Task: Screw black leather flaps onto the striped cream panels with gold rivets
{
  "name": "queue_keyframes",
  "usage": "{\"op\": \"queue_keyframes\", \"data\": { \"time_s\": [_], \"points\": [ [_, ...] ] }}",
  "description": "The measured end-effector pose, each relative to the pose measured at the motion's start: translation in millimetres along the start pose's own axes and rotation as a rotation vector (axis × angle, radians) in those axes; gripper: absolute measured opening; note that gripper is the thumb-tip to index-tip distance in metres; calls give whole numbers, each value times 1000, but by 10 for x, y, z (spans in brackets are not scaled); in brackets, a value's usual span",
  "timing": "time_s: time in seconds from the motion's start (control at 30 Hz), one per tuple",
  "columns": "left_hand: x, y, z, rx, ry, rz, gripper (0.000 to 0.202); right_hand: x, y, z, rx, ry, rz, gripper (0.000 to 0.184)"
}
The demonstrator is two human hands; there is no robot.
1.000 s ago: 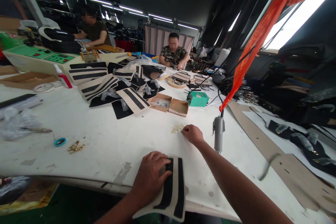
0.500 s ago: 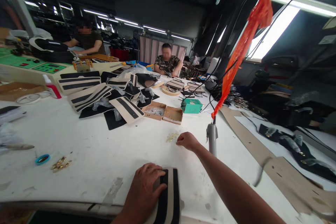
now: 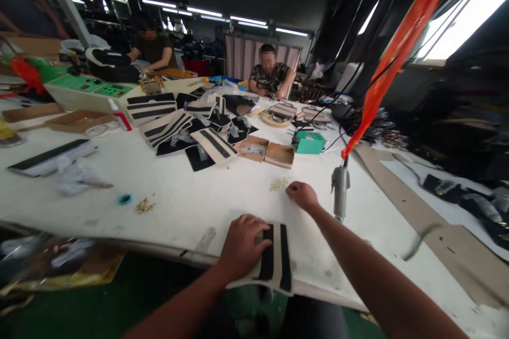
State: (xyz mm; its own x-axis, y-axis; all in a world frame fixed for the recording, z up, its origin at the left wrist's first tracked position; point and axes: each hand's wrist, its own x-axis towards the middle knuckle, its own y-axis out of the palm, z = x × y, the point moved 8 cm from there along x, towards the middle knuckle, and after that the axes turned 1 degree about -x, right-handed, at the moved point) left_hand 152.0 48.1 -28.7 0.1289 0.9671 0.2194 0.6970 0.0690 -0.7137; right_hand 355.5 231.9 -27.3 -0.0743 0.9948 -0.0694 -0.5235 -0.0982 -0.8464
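My left hand (image 3: 245, 246) rests on a beige panel with black stripes (image 3: 277, 254), its fingers and thumb gripping the panel's left side. The panel lies at the table's front edge and juts out a little over it. Farther forward, my right hand (image 3: 303, 196) is closed in a pinch at a scatter of tiny gold-coloured pieces (image 3: 279, 184). Whatever its fingertips hold is too small to make out. Just right of that hand, a grey electric screwdriver (image 3: 341, 193) hangs upright from a cord wrapped in orange plastic (image 3: 376, 95).
Two small cardboard boxes (image 3: 280, 154) and a green box-shaped device (image 3: 309, 143) stand beyond my hands. Striped panels (image 3: 217, 145) are heaped behind. Gold metal fittings (image 3: 144, 205) and a blue ring (image 3: 124, 199) lie left. Co-workers (image 3: 272, 77) sit across the table.
The camera has tipped down, so the table's front edge and floor show more, and the scene sits farther right. Both hands keep nearly the same places on the panel and beside the tiny pieces.
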Motion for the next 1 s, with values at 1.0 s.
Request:
{"op": "queue_keyframes", "data": {
  "time_s": [1.0],
  "points": [
    [-4, 87, -41, 21, 17, 64, 34, -1305, 505, 338, 144, -125, 387, 23]
  ]
}}
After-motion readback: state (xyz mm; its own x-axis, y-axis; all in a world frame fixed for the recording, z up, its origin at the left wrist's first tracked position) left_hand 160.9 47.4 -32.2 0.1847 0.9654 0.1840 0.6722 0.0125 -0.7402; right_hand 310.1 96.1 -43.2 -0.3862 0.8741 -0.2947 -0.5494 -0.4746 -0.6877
